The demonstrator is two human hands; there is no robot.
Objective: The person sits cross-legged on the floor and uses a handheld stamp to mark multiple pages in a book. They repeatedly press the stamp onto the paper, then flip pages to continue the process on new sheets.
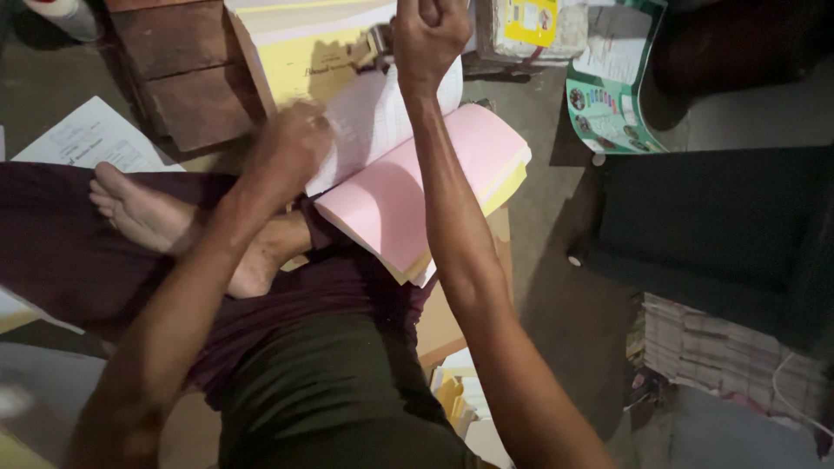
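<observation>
Pad (417, 200) of pink, white and yellow sheets lies open across the seated person's lap, against the foot (165, 221). Left hand (291, 143), blurred, presses on the white page, fingers curled, grip unclear; right hand (430, 35) is fisted shut above the pad's top edge, maybe on a small metal thing, can't tell. Sheets look thin, floppy, easily creased; the block is likely fairly heavy, best held at the bound spine edge.

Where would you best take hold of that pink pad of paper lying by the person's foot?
Probably at the free long edge of the pink pad on its right, coming from the bare floor side. That edge overhangs the stack beneath and shows its full thickness, while the left hand and right hand occupy the upper end.
</observation>
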